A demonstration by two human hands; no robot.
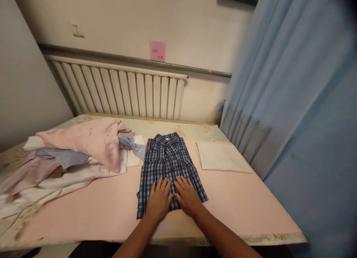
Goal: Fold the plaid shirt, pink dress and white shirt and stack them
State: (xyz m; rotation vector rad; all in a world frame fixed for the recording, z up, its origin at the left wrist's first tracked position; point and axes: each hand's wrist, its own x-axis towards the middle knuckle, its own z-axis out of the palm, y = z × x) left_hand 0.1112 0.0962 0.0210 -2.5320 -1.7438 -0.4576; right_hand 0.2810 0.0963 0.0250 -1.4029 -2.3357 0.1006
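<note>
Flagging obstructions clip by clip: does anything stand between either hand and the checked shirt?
Nothing visible does: the left hand and right hand rest on the checked shirt. The clothes pile lies to its left.

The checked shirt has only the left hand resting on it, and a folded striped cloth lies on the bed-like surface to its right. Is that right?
Not quite: the head view shows both hands resting on the checked shirt, the right hand as well as the left hand. The folded striped cloth does lie to its right.
</note>
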